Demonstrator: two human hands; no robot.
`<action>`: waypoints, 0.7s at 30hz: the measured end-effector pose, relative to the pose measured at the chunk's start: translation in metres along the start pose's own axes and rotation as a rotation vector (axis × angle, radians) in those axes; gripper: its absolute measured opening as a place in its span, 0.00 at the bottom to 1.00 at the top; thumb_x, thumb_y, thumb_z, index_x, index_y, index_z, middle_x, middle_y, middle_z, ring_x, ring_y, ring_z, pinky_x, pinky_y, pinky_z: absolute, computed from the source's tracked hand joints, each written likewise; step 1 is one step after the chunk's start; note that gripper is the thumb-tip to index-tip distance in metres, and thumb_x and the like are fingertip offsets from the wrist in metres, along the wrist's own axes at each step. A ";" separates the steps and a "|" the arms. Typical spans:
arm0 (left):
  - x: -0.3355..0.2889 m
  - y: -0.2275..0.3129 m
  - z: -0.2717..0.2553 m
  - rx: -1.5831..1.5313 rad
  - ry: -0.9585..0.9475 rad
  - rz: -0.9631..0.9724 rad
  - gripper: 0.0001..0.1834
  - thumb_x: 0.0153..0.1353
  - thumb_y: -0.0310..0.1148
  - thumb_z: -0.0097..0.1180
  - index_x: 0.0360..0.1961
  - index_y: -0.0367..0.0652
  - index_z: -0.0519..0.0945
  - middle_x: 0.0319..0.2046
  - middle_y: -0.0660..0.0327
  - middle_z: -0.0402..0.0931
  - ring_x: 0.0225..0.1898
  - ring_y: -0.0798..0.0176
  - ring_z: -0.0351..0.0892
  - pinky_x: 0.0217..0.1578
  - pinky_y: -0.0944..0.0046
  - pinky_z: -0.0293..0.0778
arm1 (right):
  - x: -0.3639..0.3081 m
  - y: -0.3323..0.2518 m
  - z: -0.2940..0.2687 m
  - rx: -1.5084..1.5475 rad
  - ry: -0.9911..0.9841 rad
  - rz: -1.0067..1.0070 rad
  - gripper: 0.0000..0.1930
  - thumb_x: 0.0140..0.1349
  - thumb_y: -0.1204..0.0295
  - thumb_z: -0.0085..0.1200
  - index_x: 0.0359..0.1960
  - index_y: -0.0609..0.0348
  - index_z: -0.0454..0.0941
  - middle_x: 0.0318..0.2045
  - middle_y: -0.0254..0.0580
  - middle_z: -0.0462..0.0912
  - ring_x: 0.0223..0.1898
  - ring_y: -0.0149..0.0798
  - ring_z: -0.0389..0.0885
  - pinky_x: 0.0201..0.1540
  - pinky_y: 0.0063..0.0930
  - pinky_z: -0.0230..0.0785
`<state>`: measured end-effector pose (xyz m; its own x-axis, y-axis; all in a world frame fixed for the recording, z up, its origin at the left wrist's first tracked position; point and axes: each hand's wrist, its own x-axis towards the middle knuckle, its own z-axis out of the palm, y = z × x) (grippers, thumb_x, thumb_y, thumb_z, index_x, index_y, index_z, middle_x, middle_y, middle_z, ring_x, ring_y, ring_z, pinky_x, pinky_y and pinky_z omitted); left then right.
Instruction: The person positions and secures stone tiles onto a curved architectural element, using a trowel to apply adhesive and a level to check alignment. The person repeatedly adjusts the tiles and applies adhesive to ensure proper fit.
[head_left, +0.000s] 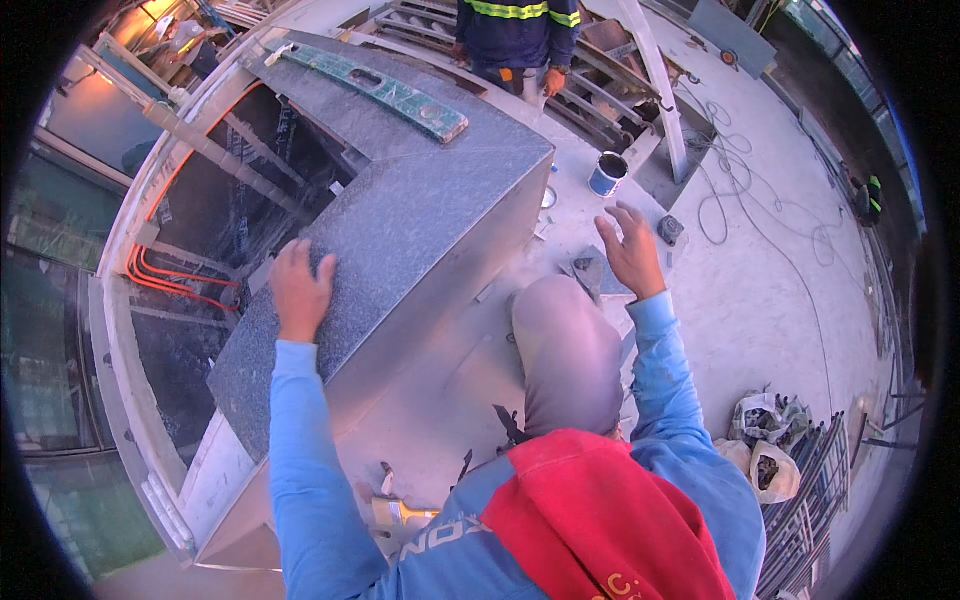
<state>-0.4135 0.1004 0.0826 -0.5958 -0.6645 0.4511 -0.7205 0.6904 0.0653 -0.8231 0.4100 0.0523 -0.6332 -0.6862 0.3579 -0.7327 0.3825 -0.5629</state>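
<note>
Left grip [303,288], thumb apart from fingers, is over the grey tabletop [430,200], contact unclear; a green level [400,98] lies beyond it; right grip [635,250], fingers apart, has an open can [606,184] beyond

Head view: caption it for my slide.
Left hand at a speckled stone slab bearing a green spirit level; right hand open.

From my head, the fisheye looks steeply down, near my left hand [302,290] at nine o'clock, right hand [633,252] at two.
</note>
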 end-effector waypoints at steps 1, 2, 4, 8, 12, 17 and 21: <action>0.002 0.019 0.001 -0.053 0.016 0.074 0.27 0.63 0.47 0.61 0.57 0.41 0.76 0.58 0.46 0.74 0.60 0.42 0.71 0.61 0.45 0.63 | 0.004 -0.003 0.006 -0.074 0.004 -0.025 0.22 0.68 0.56 0.56 0.54 0.61 0.81 0.59 0.61 0.75 0.59 0.61 0.73 0.61 0.47 0.67; 0.001 0.039 0.001 -0.089 -0.052 0.117 0.27 0.63 0.47 0.61 0.57 0.41 0.76 0.59 0.46 0.73 0.61 0.42 0.70 0.62 0.45 0.63 | 0.010 -0.007 0.013 -0.082 0.011 -0.079 0.22 0.67 0.57 0.58 0.55 0.58 0.80 0.61 0.60 0.73 0.60 0.61 0.72 0.62 0.48 0.66; -0.001 0.072 0.000 -0.143 -0.125 0.196 0.27 0.62 0.47 0.62 0.57 0.42 0.76 0.61 0.47 0.71 0.62 0.43 0.68 0.62 0.44 0.62 | 0.024 -0.014 0.024 -0.116 0.006 -0.149 0.23 0.64 0.57 0.61 0.58 0.53 0.80 0.66 0.59 0.69 0.63 0.61 0.68 0.64 0.49 0.63; -0.003 0.103 -0.005 -0.185 -0.174 0.269 0.27 0.62 0.47 0.62 0.58 0.43 0.76 0.64 0.48 0.67 0.64 0.44 0.66 0.63 0.40 0.61 | 0.045 -0.035 0.047 -0.235 -0.020 -0.350 0.32 0.59 0.58 0.65 0.67 0.39 0.71 0.72 0.52 0.60 0.67 0.57 0.65 0.66 0.51 0.60; -0.004 0.105 -0.008 -0.175 -0.176 0.284 0.28 0.62 0.47 0.63 0.58 0.44 0.75 0.66 0.50 0.65 0.66 0.44 0.65 0.64 0.37 0.59 | 0.055 -0.049 0.069 -0.272 -0.079 -0.505 0.40 0.57 0.58 0.67 0.72 0.28 0.63 0.76 0.45 0.52 0.72 0.53 0.58 0.67 0.55 0.57; -0.014 0.105 -0.006 -0.227 -0.167 0.252 0.28 0.60 0.44 0.65 0.59 0.45 0.75 0.67 0.50 0.64 0.66 0.43 0.65 0.64 0.36 0.60 | 0.055 -0.058 0.081 -0.236 -0.138 -0.549 0.40 0.54 0.62 0.69 0.70 0.24 0.66 0.76 0.44 0.52 0.73 0.52 0.57 0.66 0.58 0.56; -0.015 0.110 -0.003 -0.216 -0.191 0.214 0.27 0.60 0.41 0.65 0.58 0.44 0.75 0.67 0.50 0.65 0.66 0.43 0.66 0.65 0.37 0.59 | 0.055 -0.059 0.084 -0.254 -0.172 -0.485 0.37 0.55 0.64 0.68 0.68 0.24 0.68 0.76 0.46 0.53 0.71 0.53 0.59 0.66 0.57 0.57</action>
<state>-0.4821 0.1872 0.0858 -0.7957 -0.5254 0.3014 -0.4927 0.8508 0.1827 -0.7938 0.2978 0.0422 -0.1761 -0.9028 0.3923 -0.9796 0.1215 -0.1601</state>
